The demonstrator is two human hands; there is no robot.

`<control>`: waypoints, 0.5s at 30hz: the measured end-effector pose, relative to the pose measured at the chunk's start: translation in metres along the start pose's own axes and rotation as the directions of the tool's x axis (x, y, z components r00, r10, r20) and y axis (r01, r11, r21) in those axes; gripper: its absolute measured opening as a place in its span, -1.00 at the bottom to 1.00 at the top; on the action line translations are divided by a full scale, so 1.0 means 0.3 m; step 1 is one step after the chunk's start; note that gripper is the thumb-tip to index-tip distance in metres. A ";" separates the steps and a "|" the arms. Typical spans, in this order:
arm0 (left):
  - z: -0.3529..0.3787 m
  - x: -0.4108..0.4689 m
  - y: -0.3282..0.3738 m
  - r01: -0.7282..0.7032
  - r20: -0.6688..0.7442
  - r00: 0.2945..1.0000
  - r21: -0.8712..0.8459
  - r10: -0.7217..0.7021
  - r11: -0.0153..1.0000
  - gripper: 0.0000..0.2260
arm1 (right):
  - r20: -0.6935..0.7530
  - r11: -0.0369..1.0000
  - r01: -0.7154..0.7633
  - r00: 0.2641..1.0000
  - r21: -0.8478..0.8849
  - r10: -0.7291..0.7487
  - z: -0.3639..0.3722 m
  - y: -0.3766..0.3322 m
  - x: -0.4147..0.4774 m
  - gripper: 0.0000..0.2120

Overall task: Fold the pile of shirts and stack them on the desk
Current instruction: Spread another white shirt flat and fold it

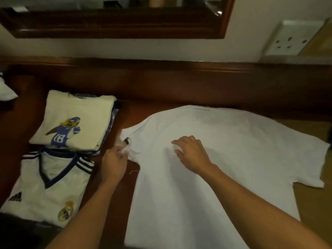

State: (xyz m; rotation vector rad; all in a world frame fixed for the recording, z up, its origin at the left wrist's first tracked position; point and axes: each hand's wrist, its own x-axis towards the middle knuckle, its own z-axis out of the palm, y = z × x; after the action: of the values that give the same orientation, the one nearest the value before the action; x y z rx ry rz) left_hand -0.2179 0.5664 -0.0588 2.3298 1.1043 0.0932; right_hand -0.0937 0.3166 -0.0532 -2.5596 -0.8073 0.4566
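Note:
A plain white T-shirt (224,150) lies spread flat on the dark wooden desk (161,90), collar toward the wall. My left hand (115,162) pinches the bunched left sleeve at the shirt's edge. My right hand (190,151) rests on the shirt's upper middle with fingers spread and lightly bent. To the left stands a stack of folded shirts topped by a cream shirt (75,121) printed with a football player numbered 18. A folded white football jersey (48,187) with navy collar lies in front of that stack.
A raised wooden back ledge (179,69) runs along the wall under a framed mirror (116,24). A wall socket (292,40) sits at the upper right. White cloth (5,88) shows at the far left edge. A lighter floor or surface (312,209) shows on the right.

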 end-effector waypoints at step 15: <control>0.014 0.070 -0.129 0.332 0.164 0.943 -0.413 -0.289 0.848 -0.84 | 0.179 0.997 0.081 0.981 -0.016 -0.077 0.190 -0.455 0.594 -0.91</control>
State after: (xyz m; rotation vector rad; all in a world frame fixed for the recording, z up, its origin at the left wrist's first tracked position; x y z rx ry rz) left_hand -0.2297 0.5994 -0.0857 1.7194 1.2516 0.0939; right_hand -0.0427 0.5419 -0.0691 -2.5233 -0.9788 0.6621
